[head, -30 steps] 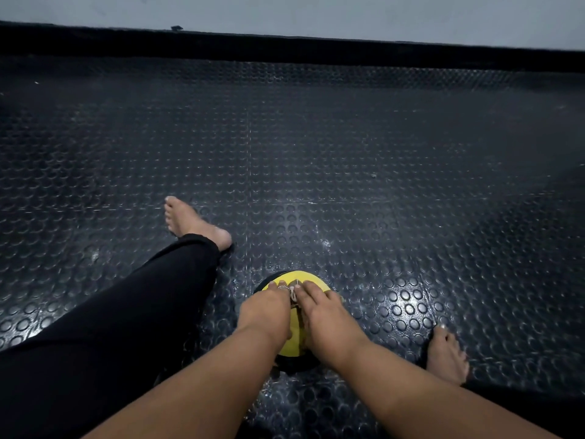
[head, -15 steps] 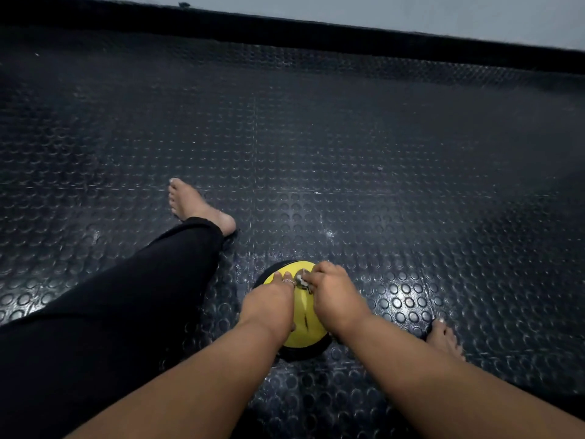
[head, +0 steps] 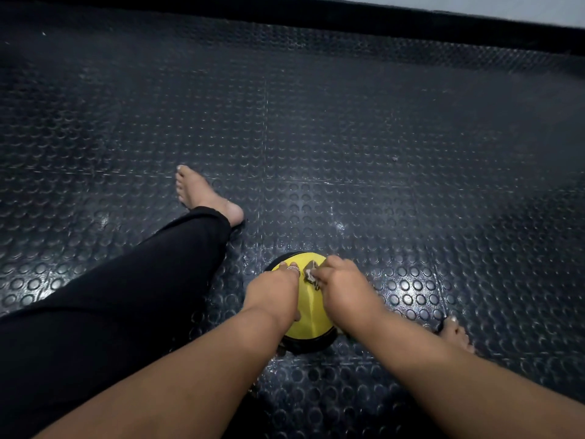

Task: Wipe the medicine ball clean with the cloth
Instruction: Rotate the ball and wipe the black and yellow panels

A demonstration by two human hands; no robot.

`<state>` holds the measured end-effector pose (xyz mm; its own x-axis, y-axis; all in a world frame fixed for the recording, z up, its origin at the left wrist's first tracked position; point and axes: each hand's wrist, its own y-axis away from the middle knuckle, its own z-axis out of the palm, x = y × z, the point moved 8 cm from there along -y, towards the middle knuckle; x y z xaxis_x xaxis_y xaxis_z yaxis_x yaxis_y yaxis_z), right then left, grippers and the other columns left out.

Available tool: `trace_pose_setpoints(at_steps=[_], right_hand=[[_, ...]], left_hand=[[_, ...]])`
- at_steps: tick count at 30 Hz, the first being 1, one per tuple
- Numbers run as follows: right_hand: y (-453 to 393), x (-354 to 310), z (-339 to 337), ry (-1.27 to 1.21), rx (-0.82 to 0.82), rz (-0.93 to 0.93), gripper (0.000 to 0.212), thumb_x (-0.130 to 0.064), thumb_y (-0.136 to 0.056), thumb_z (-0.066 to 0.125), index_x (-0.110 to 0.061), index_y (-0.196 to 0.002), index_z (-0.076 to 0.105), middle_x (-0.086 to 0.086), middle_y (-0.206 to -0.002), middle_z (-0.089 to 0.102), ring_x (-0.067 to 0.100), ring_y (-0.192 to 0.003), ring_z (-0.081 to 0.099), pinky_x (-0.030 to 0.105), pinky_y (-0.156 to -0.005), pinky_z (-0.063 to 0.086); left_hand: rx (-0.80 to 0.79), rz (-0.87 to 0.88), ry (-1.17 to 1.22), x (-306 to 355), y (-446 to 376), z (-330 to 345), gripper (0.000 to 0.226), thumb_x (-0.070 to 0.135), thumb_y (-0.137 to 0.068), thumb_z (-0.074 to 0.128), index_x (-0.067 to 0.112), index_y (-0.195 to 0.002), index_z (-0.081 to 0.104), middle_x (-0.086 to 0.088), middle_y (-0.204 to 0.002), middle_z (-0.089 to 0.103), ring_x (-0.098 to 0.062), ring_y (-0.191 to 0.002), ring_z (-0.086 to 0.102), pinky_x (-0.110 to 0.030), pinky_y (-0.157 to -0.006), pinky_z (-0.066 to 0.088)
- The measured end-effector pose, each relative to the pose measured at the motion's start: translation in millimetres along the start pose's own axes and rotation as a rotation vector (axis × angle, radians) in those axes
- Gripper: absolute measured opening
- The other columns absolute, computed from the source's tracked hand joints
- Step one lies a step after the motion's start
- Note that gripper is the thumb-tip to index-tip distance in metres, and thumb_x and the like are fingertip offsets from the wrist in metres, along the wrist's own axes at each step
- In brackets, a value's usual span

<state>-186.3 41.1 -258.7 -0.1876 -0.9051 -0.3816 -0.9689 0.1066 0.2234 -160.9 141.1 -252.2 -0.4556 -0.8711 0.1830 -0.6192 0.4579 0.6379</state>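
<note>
Right hand curled around a small bunched cloth, pinching it against the top of the medicine ball, likely so the wad stays compact and rubs instead of sliding. Left hand just beside it, draped over the ball's left shoulder, fingers bent over the curve and thumb low on the near side; probably bracing against rolling on the studded floor, though how firm the grip is cannot be told. Yellow panel between the two hands, black band beneath. Beyond the left hand, a black-trousered leg stretched out with a bare foot; beyond the right forearm, another bare foot, hemming the ball in
</note>
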Motion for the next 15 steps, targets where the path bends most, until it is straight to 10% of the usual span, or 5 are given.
trace_pose_setpoints(at_steps=[8, 15], right_hand=[[0, 61, -18, -0.219, 0.055, 0.45, 0.026, -0.006, -0.091, 0.05, -0.008, -0.108, 0.069, 0.009, -0.1, 0.067, 0.022, -0.082, 0.059, 0.02, -0.06, 0.038], [28, -3, -6, -0.214, 0.164, 0.081, 0.025, -0.008, -0.091, 0.054, -0.008, -0.11, 0.069, 0.004, -0.099, 0.062, 0.021, -0.093, 0.054, 0.028, -0.087, 0.044]], left_hand=[[0.041, 0.015, 0.011, -4, -21, 6, 0.082, 0.035, -0.084, 0.075, 0.014, -0.15, 0.031, -0.006, -0.148, 0.043, -0.031, -0.127, 0.051, -0.041, -0.098, 0.049], [0.03, -0.053, 0.061, -22, -15, 0, 0.075, 0.039, -0.081, 0.077, 0.013, -0.141, 0.04, -0.008, -0.136, 0.053, -0.029, -0.121, 0.055, -0.039, -0.095, 0.049]])
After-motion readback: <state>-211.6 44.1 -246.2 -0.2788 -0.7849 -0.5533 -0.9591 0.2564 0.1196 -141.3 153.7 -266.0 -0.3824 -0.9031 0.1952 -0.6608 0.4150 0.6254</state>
